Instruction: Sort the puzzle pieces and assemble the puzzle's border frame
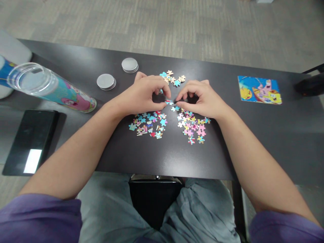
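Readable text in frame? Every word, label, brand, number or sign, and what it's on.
None legible.
Clear plastic tube with teal-and-pink cartoon print: any lettering too blurred to read.
Small multicoloured jigsaw pieces: print too small to read.
Blue rectangular cartoon card: artwork only, no words I can make out.
Flat black rectangular device: no readable marking.

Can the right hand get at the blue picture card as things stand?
Probably yes: the card lies flat on the desk, out to the side of the right hand, and nothing visible stands between them. The hand is currently beside puzzle pieces.
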`<state>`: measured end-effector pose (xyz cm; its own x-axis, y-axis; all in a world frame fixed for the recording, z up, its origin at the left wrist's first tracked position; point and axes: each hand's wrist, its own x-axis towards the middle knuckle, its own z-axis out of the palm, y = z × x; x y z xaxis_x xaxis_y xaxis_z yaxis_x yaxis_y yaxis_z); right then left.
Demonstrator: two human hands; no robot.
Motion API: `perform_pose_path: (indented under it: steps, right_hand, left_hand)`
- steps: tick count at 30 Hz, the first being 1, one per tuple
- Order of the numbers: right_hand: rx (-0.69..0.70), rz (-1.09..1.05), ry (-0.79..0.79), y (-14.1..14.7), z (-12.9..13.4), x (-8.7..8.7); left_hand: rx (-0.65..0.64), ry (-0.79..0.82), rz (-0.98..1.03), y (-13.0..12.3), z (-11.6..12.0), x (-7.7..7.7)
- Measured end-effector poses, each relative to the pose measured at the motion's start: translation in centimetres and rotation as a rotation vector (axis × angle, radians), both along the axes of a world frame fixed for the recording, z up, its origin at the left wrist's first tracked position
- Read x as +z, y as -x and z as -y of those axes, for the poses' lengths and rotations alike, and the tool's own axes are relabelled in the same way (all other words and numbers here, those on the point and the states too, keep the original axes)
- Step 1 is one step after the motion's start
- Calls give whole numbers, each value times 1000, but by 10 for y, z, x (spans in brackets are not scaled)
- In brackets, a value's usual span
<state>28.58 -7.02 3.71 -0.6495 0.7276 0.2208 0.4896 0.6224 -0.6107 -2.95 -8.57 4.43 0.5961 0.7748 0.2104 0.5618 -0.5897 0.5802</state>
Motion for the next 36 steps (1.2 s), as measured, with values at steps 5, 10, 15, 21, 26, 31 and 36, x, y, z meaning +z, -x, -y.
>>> perform_pose_path:
  steps: [5,10,15,21,26,31,36]
  right_hand:
    - [-71,56,-21,5,7,-1]
    - [-92,114,-23,4,10,3]
    - [-62,135,35,-12,3,12]
    - [-81,92,15,-18,-1,7]
    - [-138,114,-47,-11,1,-1]
    - [-163,147,-69,-7,1,-4]
    - [-192,158,-54,-6,2,-4]
  left_hand:
    - [64,-18,34,0,2,-1]
    - [112,-19,9,-2,2,-6]
    - [58,45,-47,15,-5,-1]
    - [61,86,-71,25,-8,9]
    - [165,-9,-96,15,-7,8]
    - [192,-27,-101,14,-8,3]
    - [139,-20,-51,16,-9,0]
